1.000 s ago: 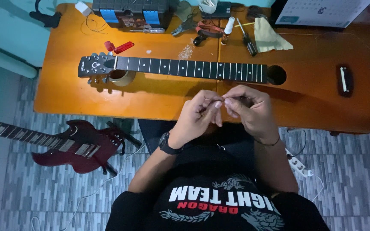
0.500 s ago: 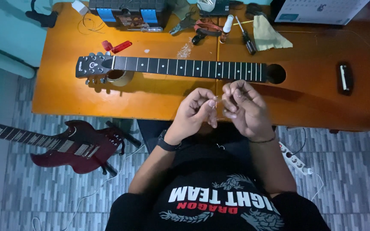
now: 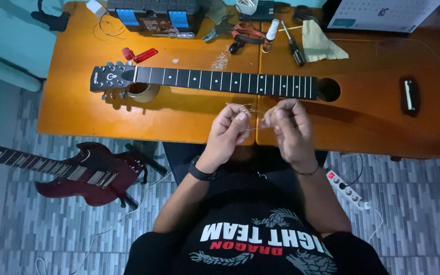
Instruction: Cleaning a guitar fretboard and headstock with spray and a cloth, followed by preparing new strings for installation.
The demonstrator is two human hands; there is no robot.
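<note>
My left hand [image 3: 229,130] and my right hand [image 3: 290,128] are raised side by side over the near edge of the orange table [image 3: 77,102]. Both pinch a thin coiled guitar string [image 3: 245,109] that loops between them. Just beyond my hands lies an acoustic guitar [image 3: 373,97] flat on the table, its black fretboard [image 3: 220,81] pointing left, its headstock [image 3: 109,77] resting on a roll of tape. No strings show on the neck. A dark watch sits on my left wrist.
Along the table's far edge lie a blue-and-black tool case [image 3: 151,12], red pliers [image 3: 245,34], a screwdriver [image 3: 292,45], a yellow cloth [image 3: 319,43] and a red string winder [image 3: 139,54]. A red electric guitar [image 3: 87,173] lies on the tiled floor at left; a power strip [image 3: 347,189] at right.
My hands have drawn apart, and the wire coil now shows between them. The view has shifted slightly.
</note>
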